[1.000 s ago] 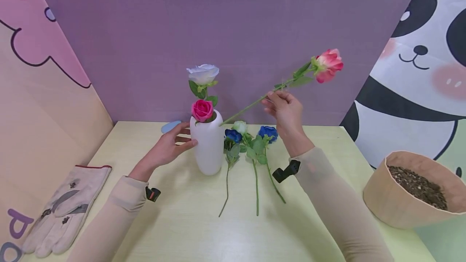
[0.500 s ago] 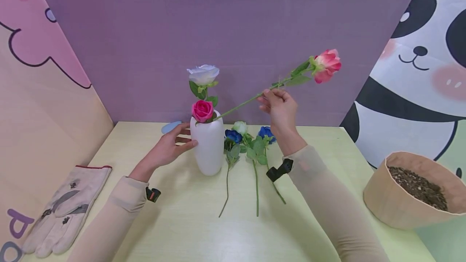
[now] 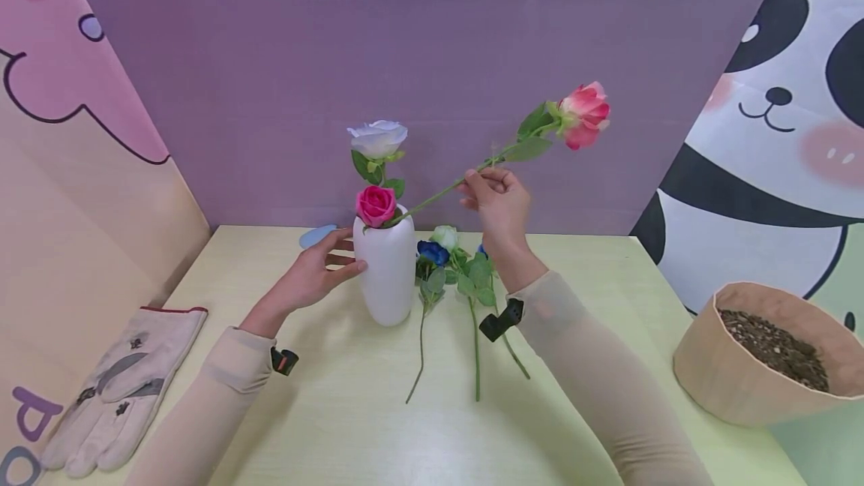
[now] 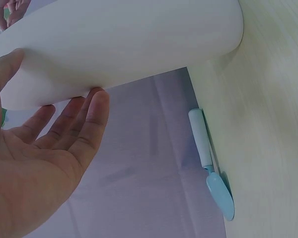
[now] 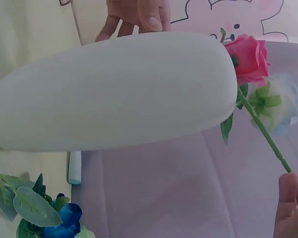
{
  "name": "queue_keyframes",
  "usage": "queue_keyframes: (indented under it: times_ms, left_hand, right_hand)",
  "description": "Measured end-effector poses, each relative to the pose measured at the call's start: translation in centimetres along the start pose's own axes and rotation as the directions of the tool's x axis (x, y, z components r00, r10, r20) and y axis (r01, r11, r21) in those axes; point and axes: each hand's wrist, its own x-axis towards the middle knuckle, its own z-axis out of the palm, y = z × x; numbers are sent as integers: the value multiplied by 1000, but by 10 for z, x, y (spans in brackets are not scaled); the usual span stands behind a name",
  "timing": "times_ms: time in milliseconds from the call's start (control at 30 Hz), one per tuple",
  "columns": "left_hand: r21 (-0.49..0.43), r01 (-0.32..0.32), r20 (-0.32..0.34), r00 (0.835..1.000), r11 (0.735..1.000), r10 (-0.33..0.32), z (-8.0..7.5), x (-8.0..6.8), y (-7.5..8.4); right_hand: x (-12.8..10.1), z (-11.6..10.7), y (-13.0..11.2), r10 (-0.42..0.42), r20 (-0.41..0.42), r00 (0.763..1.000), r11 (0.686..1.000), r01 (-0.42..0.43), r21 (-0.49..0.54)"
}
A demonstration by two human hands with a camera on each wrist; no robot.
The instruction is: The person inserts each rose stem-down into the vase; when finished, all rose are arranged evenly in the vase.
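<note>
A white vase (image 3: 385,268) stands on the pale table (image 3: 337,411), with a magenta rose (image 3: 375,205) and a taller white rose (image 3: 376,138) in it. My left hand (image 3: 312,273) rests with straight fingers against the vase's left side; the vase (image 4: 119,44) fills the left wrist view. My right hand (image 3: 493,197) pinches the green stem of a pink-red rose (image 3: 583,115). The stem slants down-left, and its lower end reaches the vase's mouth. In the right wrist view my fingertips (image 5: 288,198) hold that stem beside the vase (image 5: 114,91).
Three loose flowers (image 3: 454,261), blue and white, lie on the table right of the vase. A blue trowel (image 3: 317,234) lies behind it. Work gloves (image 3: 115,388) rest at the left edge. A brown bag of soil (image 3: 769,355) stands at the right.
My right hand has moved left with the pink-red rose, bringing the stem's lower end from beside the vase up to its mouth. The left hand has stayed on the vase.
</note>
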Motion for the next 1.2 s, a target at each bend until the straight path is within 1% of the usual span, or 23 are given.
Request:
queue_keyframes:
  times_ms: [133,233,433,633,833,1200]
  left_hand:
    - [7,-1,-4,1000,1000,1,0,0,0]
    - [10,0,-4,1000,1000,0,0,0,0]
    - [10,0,-5,1000,1000,0,-1,1,0]
    - [8,-3,-4,1000,1000,3,-2,2,0]
    - [8,-5,-5,1000,1000,5,-1,1,0]
    - [3,13,2,1000,1000,-13,0,0,-1]
  right_hand:
    - [-3,5,3,-27,25,999,999,28,-25]
    - [-4,8,5,-35,39,999,999,36,-19]
    - [-2,12,8,-21,23,1000,1000,21,-5]
    - [-2,14,5,-1,17,1000,1000,1,-1]
    - [-3,15,6,-5,27,1000,1000,5,-13]
    - [-7,19,16,-14,50,999,999,15,-38]
